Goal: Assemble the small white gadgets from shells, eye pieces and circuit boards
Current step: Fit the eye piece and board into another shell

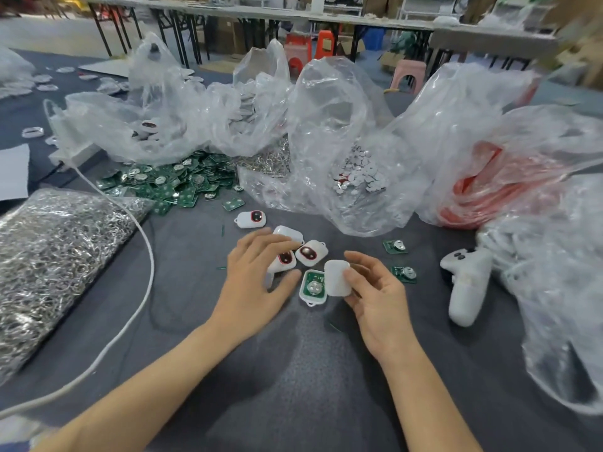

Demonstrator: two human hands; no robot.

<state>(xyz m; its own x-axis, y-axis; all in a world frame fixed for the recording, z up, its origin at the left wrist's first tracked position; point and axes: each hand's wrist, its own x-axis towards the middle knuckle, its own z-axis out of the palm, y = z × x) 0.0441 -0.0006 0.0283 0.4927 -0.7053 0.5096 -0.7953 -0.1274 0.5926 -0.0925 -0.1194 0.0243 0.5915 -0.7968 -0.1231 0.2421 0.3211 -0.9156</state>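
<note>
My right hand pinches a plain white shell cover between thumb and fingers, just right of an open white shell half lying on the cloth with a green circuit board inside. My left hand hovers with spread fingers over a cluster of white gadgets with dark red-rimmed eye pieces; one gadget lies under its fingertips. Whether the fingers touch it I cannot tell. A further gadget lies apart, farther back.
Two loose circuit boards lie right of the hands. Behind are a pile of green boards, clear bags of parts, a bag of metal rings, a white cable and a white controller. Grey cloth covers the table.
</note>
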